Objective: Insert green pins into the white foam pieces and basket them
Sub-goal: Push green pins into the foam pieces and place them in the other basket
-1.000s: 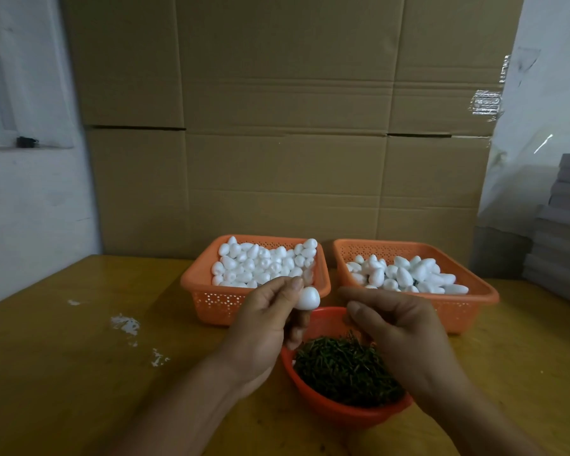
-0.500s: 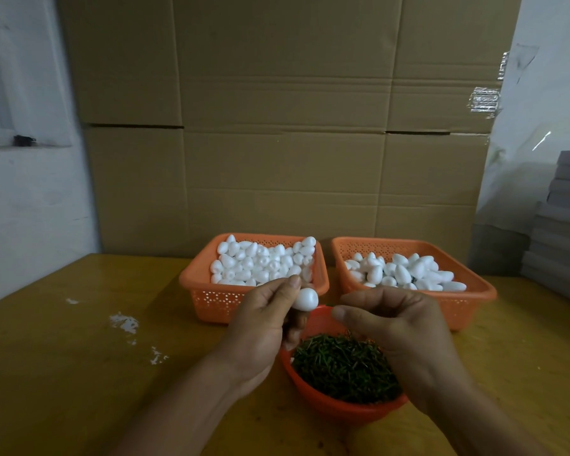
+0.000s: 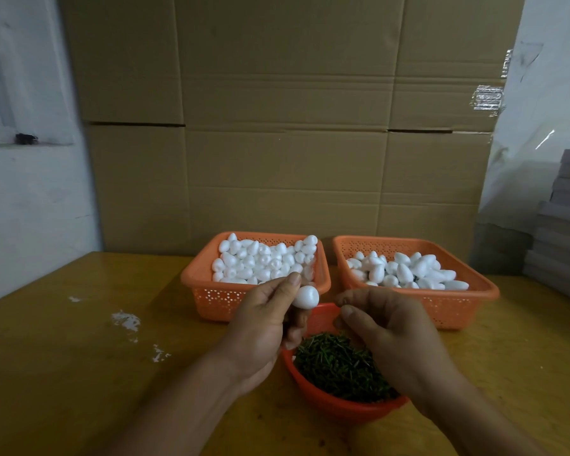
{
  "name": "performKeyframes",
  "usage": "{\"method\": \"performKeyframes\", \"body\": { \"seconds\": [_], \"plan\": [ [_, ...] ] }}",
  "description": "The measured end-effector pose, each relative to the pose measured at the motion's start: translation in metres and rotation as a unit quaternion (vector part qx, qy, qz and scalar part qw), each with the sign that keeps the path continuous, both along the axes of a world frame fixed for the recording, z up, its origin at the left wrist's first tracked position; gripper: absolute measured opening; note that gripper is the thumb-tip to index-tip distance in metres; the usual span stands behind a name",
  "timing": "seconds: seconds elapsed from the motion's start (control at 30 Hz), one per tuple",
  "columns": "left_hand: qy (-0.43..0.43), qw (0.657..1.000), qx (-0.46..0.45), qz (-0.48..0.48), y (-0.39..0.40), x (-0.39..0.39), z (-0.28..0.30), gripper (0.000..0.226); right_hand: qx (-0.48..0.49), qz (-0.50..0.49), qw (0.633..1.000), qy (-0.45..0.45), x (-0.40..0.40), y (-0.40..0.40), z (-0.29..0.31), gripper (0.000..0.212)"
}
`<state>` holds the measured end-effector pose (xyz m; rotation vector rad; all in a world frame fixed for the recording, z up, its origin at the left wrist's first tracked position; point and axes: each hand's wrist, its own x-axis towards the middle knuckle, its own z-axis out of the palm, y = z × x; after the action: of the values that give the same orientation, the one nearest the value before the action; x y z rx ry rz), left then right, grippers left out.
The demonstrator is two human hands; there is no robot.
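Your left hand [image 3: 260, 327] pinches the foam piece [image 3: 305, 296] over the bowl [image 3: 343, 410], its tip pointing right. Your right hand [image 3: 389, 337] is just beside it, fingers curled; you cannot tell whether they hold a pin.

both forearms are bare to the frame's edge, and the left grip [image 3: 260, 327] and right grip [image 3: 389, 337] wear nothing.

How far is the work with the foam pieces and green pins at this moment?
Done: the right basket holds a smaller heap of foam pieces, though pins in them are too small to confirm. In hand: the left hand pinches one foam piece above the bowl of green pins; the right hand has its fingers curled, whether on a pin is unclear. Left: the left basket is nearly full.
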<state>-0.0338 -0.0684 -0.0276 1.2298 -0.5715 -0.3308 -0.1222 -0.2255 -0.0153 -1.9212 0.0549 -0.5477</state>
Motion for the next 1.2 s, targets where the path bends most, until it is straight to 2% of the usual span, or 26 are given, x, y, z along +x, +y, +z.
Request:
{"method": "performKeyframes", "body": {
  "seconds": [0.17,0.33,0.63,0.77,0.93,1.03,1.2],
  "plan": [
    [0.003,1.0,-0.006,-0.01,0.001,0.0,0.002,0.035,0.073,0.027,0.994,-0.071,-0.002,0.003,0.005,0.003],
    [-0.006,1.0,-0.006,-0.014,0.001,0.0,0.002,0.038,0.174,0.049,0.979,-0.096,-0.002,0.005,0.005,0.018],
    [-0.012,1.0,-0.005,-0.018,0.002,-0.002,0.003,0.04,0.18,0.063,0.976,-0.102,-0.001,0.011,0.002,0.016],
    [-0.02,1.0,-0.003,-0.014,0.001,-0.002,0.003,0.039,0.145,0.044,0.982,-0.111,-0.002,0.012,0.001,0.016],
    [-0.026,1.0,0.003,-0.013,0.001,0.0,0.001,0.04,0.051,0.014,0.987,-0.15,-0.004,0.014,0.0,0.007],
    [-0.03,0.999,0.009,-0.006,0.001,0.0,0.0,0.048,-0.003,0.007,0.986,-0.167,-0.005,0.016,-0.002,0.005],
    [-0.048,0.999,0.014,0.002,0.0,-0.005,0.002,0.039,-0.069,-0.023,0.982,-0.177,-0.005,0.017,-0.007,0.006]
  ]
}}
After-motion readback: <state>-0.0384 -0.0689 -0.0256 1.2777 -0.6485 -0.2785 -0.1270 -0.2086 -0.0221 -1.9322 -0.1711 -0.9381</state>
